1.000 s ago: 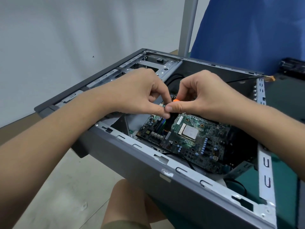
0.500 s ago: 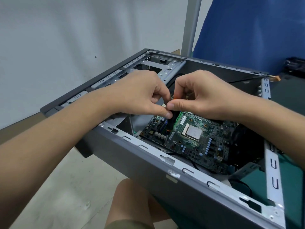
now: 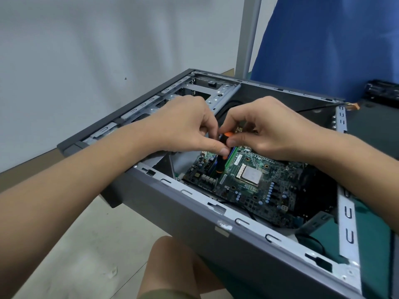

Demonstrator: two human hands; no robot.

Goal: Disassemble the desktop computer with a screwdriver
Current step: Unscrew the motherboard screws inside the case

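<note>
The screwdriver (image 3: 221, 157), black-handled with orange bands, is pinched near its top by both hands at once: the left hand (image 3: 187, 126) is closed on it with thumb and forefinger from one side, and the right hand (image 3: 269, 130) is closed on it with thumb and curled fingers from the other, the two thumbs almost meeting across the handle. No other object is held by either grip. The tool's long axis is kept close to upright, leaning slightly, so that the handle runs down from the grip and the thin shaft is carried on below it toward the near-left part of the motherboard (image 3: 259, 186). The tip is too small to be made out, and the screw it is meant for cannot be seen; that it is seated on a board-mounting screw is only a judgement. Directly beneath and to the right of the grip lies the bare processor (image 3: 250, 175). Around the board stands the opened computer case (image 3: 194, 216), its near wall below the grip, resting on a green tabletop (image 3: 375, 255). The coming turn is judged to depend on the shaft being held straight above the screw, both hands being equally near.
</note>
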